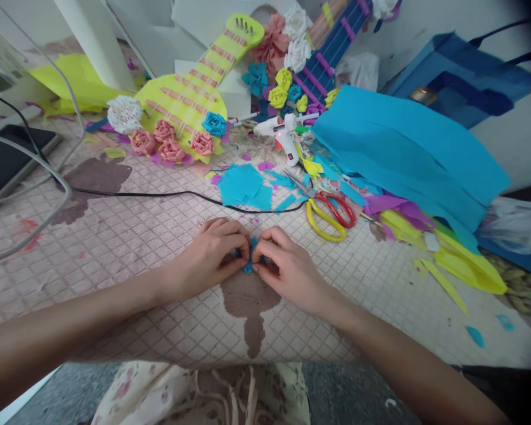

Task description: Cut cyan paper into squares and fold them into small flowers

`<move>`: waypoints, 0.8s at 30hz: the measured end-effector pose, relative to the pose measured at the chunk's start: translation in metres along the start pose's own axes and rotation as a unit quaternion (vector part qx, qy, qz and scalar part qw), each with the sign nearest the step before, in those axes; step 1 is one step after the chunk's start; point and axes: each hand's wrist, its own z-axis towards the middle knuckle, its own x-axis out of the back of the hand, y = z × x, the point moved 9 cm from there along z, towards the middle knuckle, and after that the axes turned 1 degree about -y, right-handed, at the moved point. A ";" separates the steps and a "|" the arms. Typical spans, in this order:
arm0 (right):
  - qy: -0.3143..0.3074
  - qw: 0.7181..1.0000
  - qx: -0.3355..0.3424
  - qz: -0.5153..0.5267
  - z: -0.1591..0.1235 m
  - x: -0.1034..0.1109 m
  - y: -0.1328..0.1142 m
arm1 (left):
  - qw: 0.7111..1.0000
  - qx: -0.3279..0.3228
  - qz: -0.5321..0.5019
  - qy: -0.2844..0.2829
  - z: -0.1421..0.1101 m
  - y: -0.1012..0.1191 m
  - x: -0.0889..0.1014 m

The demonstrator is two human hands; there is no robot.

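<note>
My left hand (215,254) and my right hand (281,262) meet over a quilted pink mat (128,236), fingers pinched together on a small folded piece of blue paper (249,257). Most of that paper is hidden between my fingertips. Just beyond my hands lies a stack of cut blue paper squares (243,186). Scissors with yellow and red handles (325,212) rest to the right of the squares. A white glue gun (283,133) stands farther back.
A black cord (159,193) runs across the mat behind my hands. A yellow paper guitar with paper flowers (190,100) leans at the back. Large blue crepe sheets (407,153) and yellow and purple scraps (446,254) pile at the right. A dark tablet (9,159) lies far left.
</note>
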 end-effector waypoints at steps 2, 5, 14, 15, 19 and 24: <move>0.000 1.000 -0.001 -0.004 0.000 0.000 0.000 | 1.000 0.001 0.004 0.000 0.000 0.000 0.000; 0.000 1.000 -0.005 -0.012 0.000 -0.001 0.000 | 1.000 -0.001 0.008 0.003 0.000 -0.001 0.000; -0.020 0.999 -0.017 -0.018 -0.001 -0.002 -0.001 | 1.000 -0.002 0.011 0.005 -0.001 -0.001 -0.001; -0.023 0.999 -0.016 -0.016 -0.001 -0.002 -0.001 | 1.000 -0.001 0.011 0.005 -0.001 -0.001 -0.001; -0.024 1.000 -0.006 -0.014 -0.001 -0.001 -0.001 | 1.000 -0.001 0.004 0.007 -0.001 -0.002 0.000; -0.021 1.000 -0.001 -0.019 -0.002 -0.002 -0.001 | 1.000 -0.013 -0.011 -0.007 -0.001 -0.002 0.000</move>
